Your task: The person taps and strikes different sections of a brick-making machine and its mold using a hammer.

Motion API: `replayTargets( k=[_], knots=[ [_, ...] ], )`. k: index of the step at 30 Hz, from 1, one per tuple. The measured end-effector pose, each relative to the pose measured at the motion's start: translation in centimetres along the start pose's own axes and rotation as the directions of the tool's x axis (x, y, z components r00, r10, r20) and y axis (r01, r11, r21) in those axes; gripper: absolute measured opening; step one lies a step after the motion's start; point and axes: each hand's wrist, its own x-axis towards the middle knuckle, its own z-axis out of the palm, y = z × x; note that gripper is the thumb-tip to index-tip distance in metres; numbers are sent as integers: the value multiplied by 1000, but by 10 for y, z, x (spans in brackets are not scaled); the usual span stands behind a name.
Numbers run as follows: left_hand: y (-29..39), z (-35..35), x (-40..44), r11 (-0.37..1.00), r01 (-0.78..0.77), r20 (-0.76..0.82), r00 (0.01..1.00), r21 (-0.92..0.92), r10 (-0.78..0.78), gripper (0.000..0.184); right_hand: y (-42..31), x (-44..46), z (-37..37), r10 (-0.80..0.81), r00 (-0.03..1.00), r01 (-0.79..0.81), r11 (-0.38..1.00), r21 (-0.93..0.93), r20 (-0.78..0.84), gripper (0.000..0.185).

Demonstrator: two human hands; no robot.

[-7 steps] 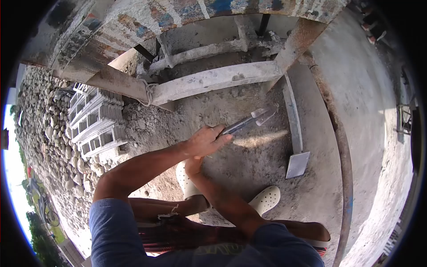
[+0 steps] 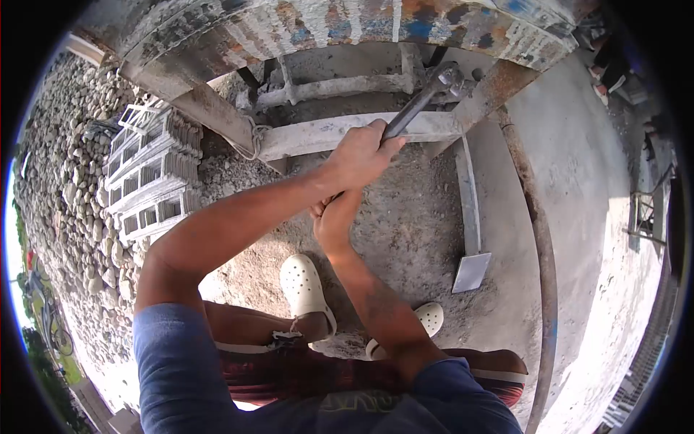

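My left hand (image 2: 361, 155) is closed around the shaft of a long metal tool (image 2: 416, 110), whose head is at the upper right, over the right end of a whitish crossbar (image 2: 325, 135). Below it, my right hand (image 2: 336, 217) is closed near the tool's lower end, with its fingers partly hidden. The crossbar joins the legs of a paint-streaked metal structure (image 2: 347, 27). Whether the tool's head touches the structure cannot be made out.
Stacked grey frames (image 2: 153, 173) stand by stones (image 2: 79, 210) on the left. A flat plate (image 2: 472, 272) ends a bar at right, beside a long rusty pipe (image 2: 541, 239). Cream clogs (image 2: 300, 278) are on the feet below. Part of another person (image 2: 603, 79) shows at upper right.
Both hands have moved up and slightly right with the tool. Its head has risen from near the ground to over the crossbar. The view has shifted a little.
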Motion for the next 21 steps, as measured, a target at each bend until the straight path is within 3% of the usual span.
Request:
replayTargets(
  k=[1, 4, 6, 7, 10, 11, 13, 16, 17, 19, 21],
  knots=[
    [9, -4, 20, 1000, 7, 1, 1000, -15, -7, 40, -20, 6, 34, -19, 987, 15, 999, -29, -162, 48],
    [24, -5, 57, 992, -32, -2, 999, -119, 32, 44, -56, 20, 54, -57, 971, 29, 992, -124, -231, 47],
    [29, 1, 64, 973, -88, -41, 996, -216, 81, 48, -69, 28, 55, -212, 931, 116, 943, -312, -296, 48],
    [31, 3, 69, 945, -143, -79, 989, -294, 125, 53, -71, 35, 52, -227, 929, 130, 939, -317, -292, 48],
    [13, 28, 99, 954, -200, -79, 979, -224, 187, 55, -77, 55, 24, -302, 920, 203, 911, -359, -248, 46],
    [7, 38, 111, 953, -206, -74, 978, -222, 194, 55, -85, 64, 15, -237, 935, 141, 930, -339, -264, 47],
    [5, 47, 136, 978, -204, -55, 978, -39, 202, 51, -94, 74, 20, -177, 949, 85, 941, -327, -262, 48],
    [21, 32, 115, 923, -321, -156, 943, -212, 292, 51, -103, 60, 21, -222, 916, 64, 903, -425, -334, 48],
    [27, 23, 105, 913, -269, -102, 963, -306, 250, 51, -94, 61, 11, -291, 913, 125, 866, -484, -285, 48],
    [22, 21, 100, 925, -246, -41, 969, -289, 244, 51, -85, 69, 10, -368, 907, 215, 821, -529, -202, 48],
    [2, 36, 120, 971, -124, 119, 981, -203, 150, 50, -83, 69, 16, -162, 915, 40, 948, -316, -369, 49]
  ],
)
